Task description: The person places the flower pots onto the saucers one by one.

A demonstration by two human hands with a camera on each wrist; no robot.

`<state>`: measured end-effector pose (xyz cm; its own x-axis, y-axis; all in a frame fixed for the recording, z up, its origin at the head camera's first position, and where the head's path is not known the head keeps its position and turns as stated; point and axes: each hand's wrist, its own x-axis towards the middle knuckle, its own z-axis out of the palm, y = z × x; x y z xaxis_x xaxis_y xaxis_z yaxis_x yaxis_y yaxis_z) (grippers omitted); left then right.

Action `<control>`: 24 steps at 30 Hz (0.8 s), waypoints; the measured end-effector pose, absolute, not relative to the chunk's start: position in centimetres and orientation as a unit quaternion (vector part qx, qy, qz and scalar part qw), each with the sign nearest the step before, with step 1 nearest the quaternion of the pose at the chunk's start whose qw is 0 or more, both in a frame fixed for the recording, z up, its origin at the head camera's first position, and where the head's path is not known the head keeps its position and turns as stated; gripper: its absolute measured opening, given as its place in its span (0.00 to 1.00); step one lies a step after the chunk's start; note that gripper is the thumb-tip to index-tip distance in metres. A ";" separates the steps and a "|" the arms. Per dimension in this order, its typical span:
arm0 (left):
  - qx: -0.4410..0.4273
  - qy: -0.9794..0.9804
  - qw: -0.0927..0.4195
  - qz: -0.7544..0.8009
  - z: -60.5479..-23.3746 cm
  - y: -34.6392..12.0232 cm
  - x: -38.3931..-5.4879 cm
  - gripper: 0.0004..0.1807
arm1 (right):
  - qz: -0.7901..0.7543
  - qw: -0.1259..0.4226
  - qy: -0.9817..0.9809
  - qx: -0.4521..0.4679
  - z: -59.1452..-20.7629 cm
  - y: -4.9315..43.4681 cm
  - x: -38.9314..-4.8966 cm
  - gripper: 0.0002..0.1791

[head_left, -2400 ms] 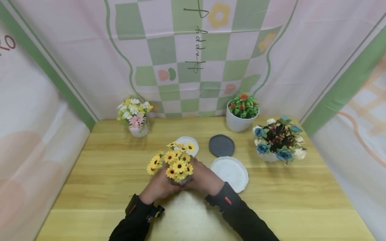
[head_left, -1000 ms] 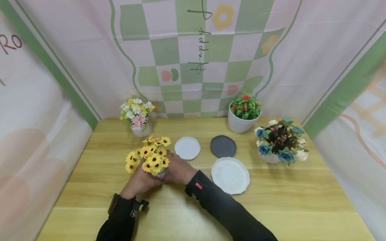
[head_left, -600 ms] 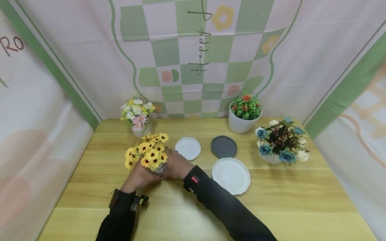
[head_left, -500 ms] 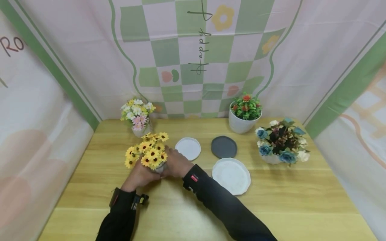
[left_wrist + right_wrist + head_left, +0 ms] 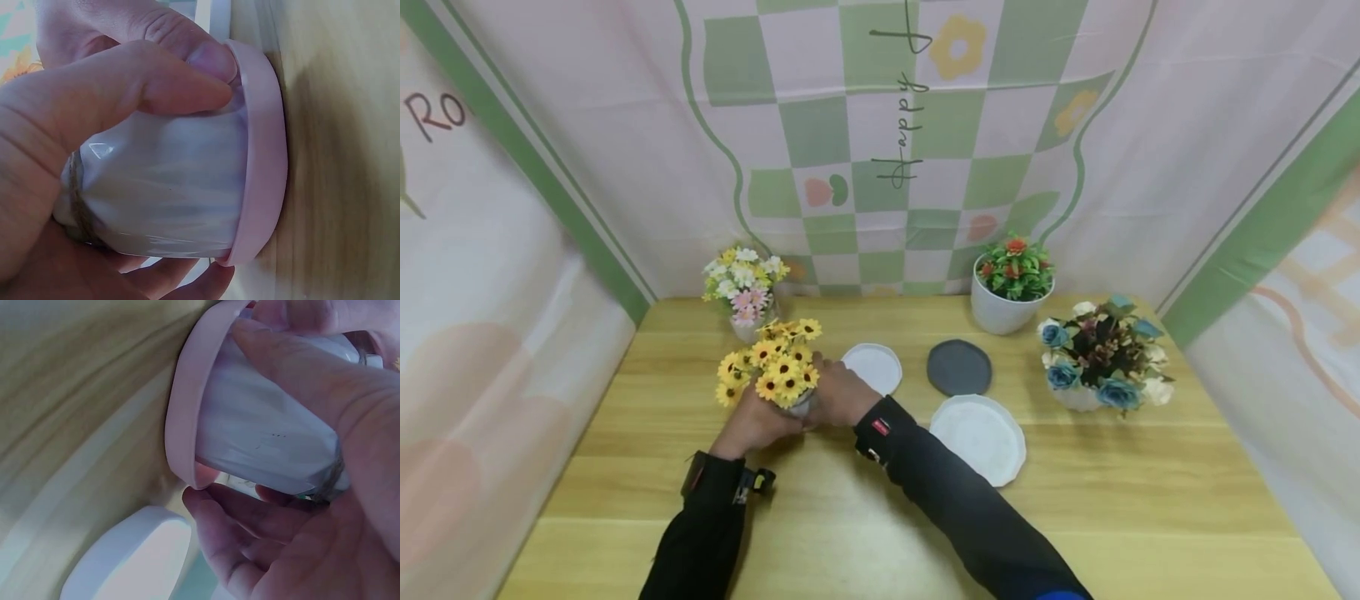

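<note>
A white flowerpot (image 5: 802,407) of yellow daisy-like flowers (image 5: 782,367) is between my two hands at the left of the table. In the left wrist view the pot's glossy wall, tied with twine, stands inside a shallow pink saucer (image 5: 265,156) on the wood. My left hand (image 5: 754,423) holds the pot, its thumb on the wall and its fingers on the other side. My right hand (image 5: 841,395) holds it from the right, thumb on the wall, with a fingertip at the saucer rim in the right wrist view. The flowers hide much of both hands from above.
Beside my right hand lies a small white plate (image 5: 883,367), then a dark grey plate (image 5: 958,367) and a larger white plate (image 5: 977,440). Other potted flowers stand around: white-and-pink (image 5: 747,287), red-and-green (image 5: 1013,283) and blue-and-cream (image 5: 1101,358). A patterned curtain (image 5: 850,125) closes the back.
Both hands carried the yellow-flower pot leftward between the first two frames, uncovering the small white plate. Since then pot and hands have shifted only slightly, a little farther back.
</note>
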<state>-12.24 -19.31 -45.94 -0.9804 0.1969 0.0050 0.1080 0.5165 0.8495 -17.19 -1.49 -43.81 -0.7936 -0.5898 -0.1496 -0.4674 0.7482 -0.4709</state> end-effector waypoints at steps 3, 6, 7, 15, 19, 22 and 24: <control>0.089 0.869 0.045 0.485 -45.9 -19.2 -12.5 0.54 | -0.213 0.142 0.921 -0.294 -43.7 -1.4 -17.6 0.62; 0.084 0.869 0.045 0.486 -45.8 -19.1 -12.8 0.54 | -0.212 0.143 0.921 -0.294 -43.7 -1.3 -18.0 0.62; 0.081 0.869 0.046 0.487 -45.8 -19.0 -12.9 0.54 | -0.215 0.145 0.921 -0.291 -43.6 -1.3 -18.1 0.62; 0.085 0.870 0.039 0.484 -45.8 -18.6 -14.0 0.52 | -0.230 0.166 0.925 -0.250 -43.6 -1.0 -19.0 0.65; 0.092 0.862 0.039 0.498 -45.8 -18.4 -14.4 0.52 | -0.238 0.173 0.926 -0.237 -43.6 -0.8 -19.3 0.66; 0.104 0.854 0.038 0.509 -45.7 -18.2 -14.8 0.54 | -0.235 0.161 0.927 -0.245 -43.6 -0.7 -19.6 0.63; 0.106 0.851 0.037 0.513 -45.7 -18.1 -15.0 0.54 | -0.232 0.153 0.927 -0.252 -43.6 -0.7 -19.8 0.60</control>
<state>-15.02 -18.07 -45.69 -0.9747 0.2185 0.0469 0.1434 0.4507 0.8811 -19.84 -0.67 -43.61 -0.8258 -0.5389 -0.1660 -0.3971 0.7648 -0.5074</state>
